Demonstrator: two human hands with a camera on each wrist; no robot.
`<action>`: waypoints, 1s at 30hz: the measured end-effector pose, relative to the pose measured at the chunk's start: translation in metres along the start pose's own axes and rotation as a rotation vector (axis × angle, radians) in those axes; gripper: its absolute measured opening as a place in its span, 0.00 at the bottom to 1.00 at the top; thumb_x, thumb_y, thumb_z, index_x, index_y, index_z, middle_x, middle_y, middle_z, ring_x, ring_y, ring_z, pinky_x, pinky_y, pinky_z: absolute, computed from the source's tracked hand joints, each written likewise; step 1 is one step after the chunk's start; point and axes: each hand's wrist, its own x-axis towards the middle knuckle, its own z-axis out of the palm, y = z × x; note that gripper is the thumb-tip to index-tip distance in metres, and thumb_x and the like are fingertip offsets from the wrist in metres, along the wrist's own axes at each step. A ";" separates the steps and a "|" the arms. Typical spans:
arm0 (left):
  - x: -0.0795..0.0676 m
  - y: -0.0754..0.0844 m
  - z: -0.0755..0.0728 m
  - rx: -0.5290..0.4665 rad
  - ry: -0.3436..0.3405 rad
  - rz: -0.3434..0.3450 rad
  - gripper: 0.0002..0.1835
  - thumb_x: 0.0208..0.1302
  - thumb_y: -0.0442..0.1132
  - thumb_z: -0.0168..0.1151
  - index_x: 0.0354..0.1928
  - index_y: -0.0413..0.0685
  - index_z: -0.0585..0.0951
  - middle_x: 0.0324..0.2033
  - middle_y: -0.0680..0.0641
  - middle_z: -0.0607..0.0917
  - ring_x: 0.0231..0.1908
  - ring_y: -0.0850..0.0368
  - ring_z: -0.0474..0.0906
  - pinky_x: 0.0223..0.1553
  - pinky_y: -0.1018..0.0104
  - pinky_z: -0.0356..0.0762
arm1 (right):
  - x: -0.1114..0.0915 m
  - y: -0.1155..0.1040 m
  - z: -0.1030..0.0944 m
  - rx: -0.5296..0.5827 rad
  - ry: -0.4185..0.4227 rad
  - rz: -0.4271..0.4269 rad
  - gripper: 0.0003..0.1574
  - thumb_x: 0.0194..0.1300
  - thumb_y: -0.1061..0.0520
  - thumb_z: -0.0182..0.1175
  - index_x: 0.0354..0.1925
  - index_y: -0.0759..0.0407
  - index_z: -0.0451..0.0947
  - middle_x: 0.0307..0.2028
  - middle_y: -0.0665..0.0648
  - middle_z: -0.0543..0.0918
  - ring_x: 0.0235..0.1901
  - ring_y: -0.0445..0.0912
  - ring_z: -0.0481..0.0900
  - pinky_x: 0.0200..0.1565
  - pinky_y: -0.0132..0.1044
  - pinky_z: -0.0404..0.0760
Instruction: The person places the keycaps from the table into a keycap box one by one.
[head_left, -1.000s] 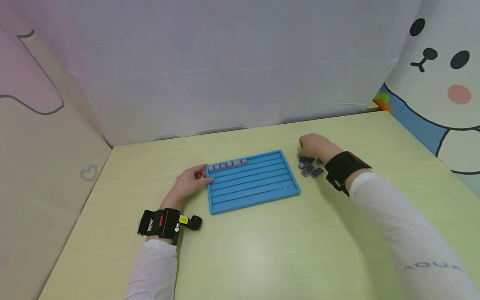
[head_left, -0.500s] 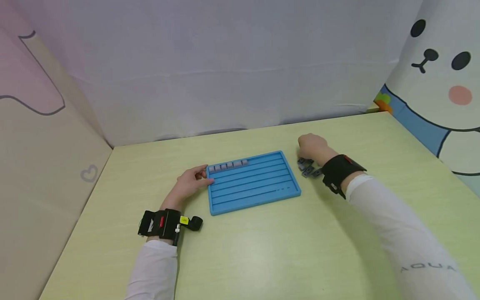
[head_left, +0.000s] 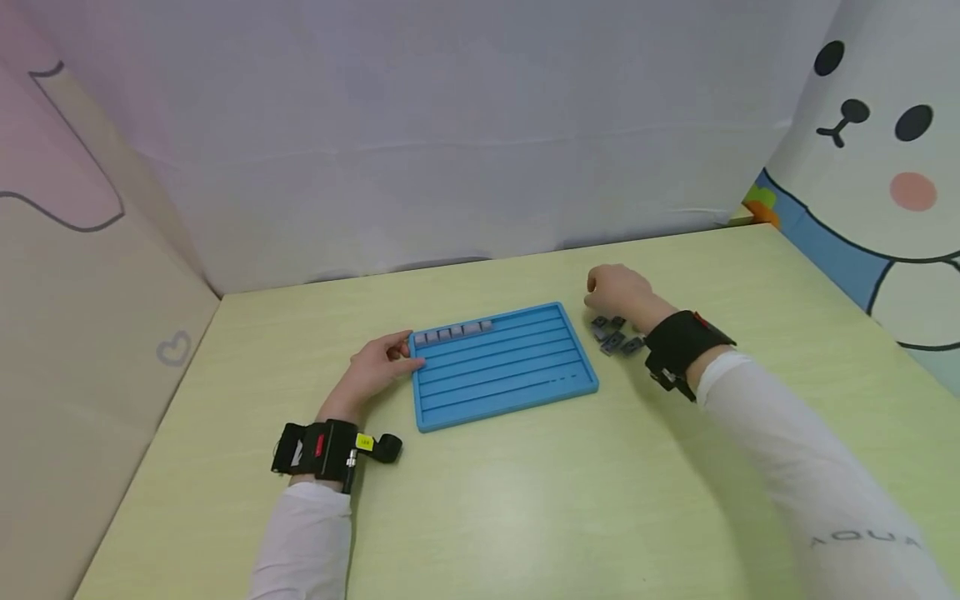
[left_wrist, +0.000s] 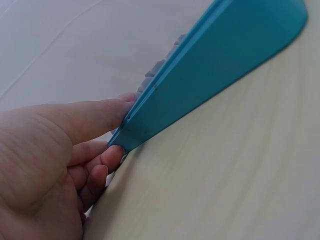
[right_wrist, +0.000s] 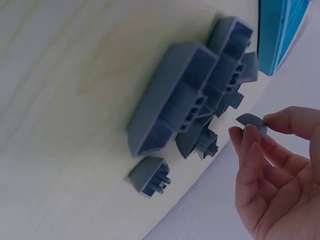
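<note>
A: What is there, starting from the left?

B: A white left sleeve [head_left: 303, 537] and a black left wristband [head_left: 318, 448] with a round black knob [head_left: 387, 448] at its right; past them, the left hand [head_left: 378, 365] grips the left rim of a blue tray [head_left: 502, 375], thumb on the rim and fingers curled at the edge.

A: And the tray?

B: It lies on the table [head_left: 495, 508] between the two hands, slightly askew, with long ridges across it; a short row of grey caps [head_left: 453, 332] sits along its far side, beginning at the left corner.

A: What is crowded in on the right?

B: A loose pile of caps [head_left: 613, 340], just beside the tray; some show hollow undersides, and a long cap [right_wrist: 160, 90] stands out in the right wrist view; at the pile's far side the right hand [head_left: 621, 292] is narrow, thumb and fingers pinching a small cap [right_wrist: 252, 121], which it hides from the head camera; the right wristband [head_left: 684, 337] sits just beside the pile, then a lettered right sleeve [head_left: 810, 467].

A: The surface and room?

B: The table is pale yellow, glossy near the front; a heart [head_left: 174, 348] marks the left wall [head_left: 90, 400]; a creased pale sheet [head_left: 450, 150] backs the table; an animal face [head_left: 873, 150] fills the right.
</note>
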 end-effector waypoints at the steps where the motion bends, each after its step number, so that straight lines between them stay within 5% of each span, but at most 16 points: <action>1: 0.000 0.000 0.000 0.001 0.001 0.000 0.36 0.62 0.44 0.64 0.68 0.39 0.64 0.39 0.46 0.74 0.43 0.49 0.67 0.54 0.43 0.48 | 0.000 -0.001 -0.001 0.015 0.007 -0.008 0.20 0.65 0.58 0.49 0.50 0.70 0.74 0.45 0.69 0.79 0.36 0.57 0.76 0.39 0.49 0.74; 10: 0.001 -0.001 0.000 0.011 0.002 0.008 0.36 0.61 0.45 0.64 0.68 0.40 0.64 0.39 0.46 0.75 0.43 0.49 0.67 0.54 0.41 0.46 | 0.000 -0.005 0.001 0.165 0.043 -0.090 0.22 0.70 0.61 0.45 0.57 0.72 0.68 0.50 0.73 0.75 0.45 0.61 0.77 0.46 0.51 0.74; 19: 0.002 -0.004 0.001 -0.002 0.006 0.004 0.36 0.61 0.45 0.64 0.68 0.40 0.64 0.38 0.47 0.74 0.42 0.50 0.67 0.54 0.41 0.46 | 0.007 0.000 0.012 0.199 0.105 -0.218 0.16 0.65 0.62 0.50 0.48 0.69 0.76 0.44 0.68 0.79 0.43 0.58 0.76 0.44 0.48 0.75; 30: 0.002 -0.001 0.000 -0.001 0.004 -0.006 0.36 0.61 0.46 0.64 0.68 0.41 0.64 0.38 0.47 0.74 0.42 0.49 0.66 0.52 0.43 0.47 | 0.003 -0.005 0.012 0.175 0.086 -0.167 0.19 0.64 0.64 0.57 0.52 0.72 0.74 0.47 0.70 0.78 0.43 0.57 0.77 0.45 0.48 0.75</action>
